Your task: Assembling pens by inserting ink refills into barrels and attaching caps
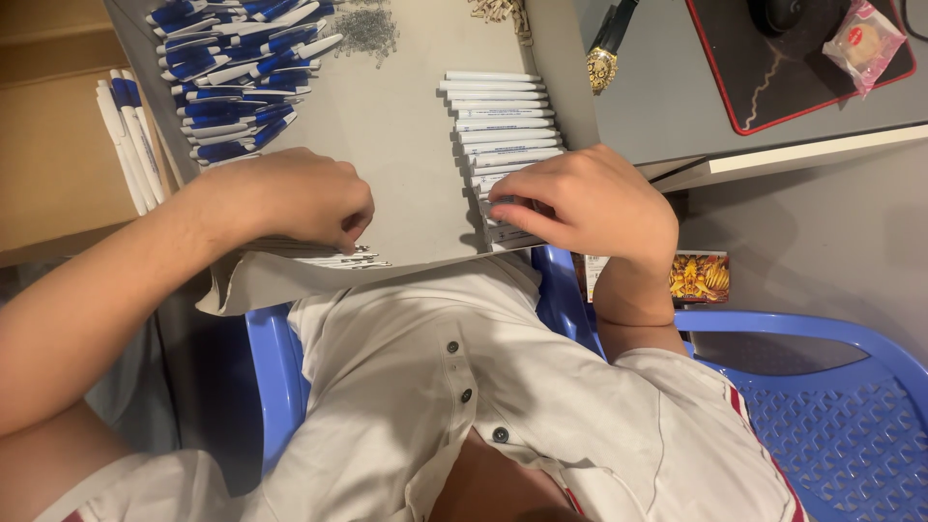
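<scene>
So the right hand point(580, 203) is curled down over the near end of a neat row of white pen barrels point(501, 121), fingertips pinching what looks like one barrel at the bottom of the row, though the fingers cover most of it, so I can't say for sure how much is actually gripped. The barrels all lie crosswise, long axis running left to right, stacked side by side in a column that stretches away from that hand toward the far edge of the grey board point(406, 145). Everything the right hand would want is directly ahead of its knuckles, touching or just beside them. The left hand point(300, 198) is clenched loosely, fingers tucked under, resting on a bunch of thin refill-like pieces point(353, 258) poking out at the near edge of the board; I can't tell whether it grips them or only presses on them. Past the left hand, up and away, sits a messy pile of blue-and-white pens point(237, 72), and off its outer side a few more assembled pens point(126, 135) lie on a cardboard box point(48, 164). A small heap of tiny springs point(367, 29) sits beyond both hands, between the pile and the row. The open board between the hands has nothing blocking it. To the right hand's outer side there's a grey desk point(677, 106) with a wrapped snack point(863, 43), well apart.
</scene>
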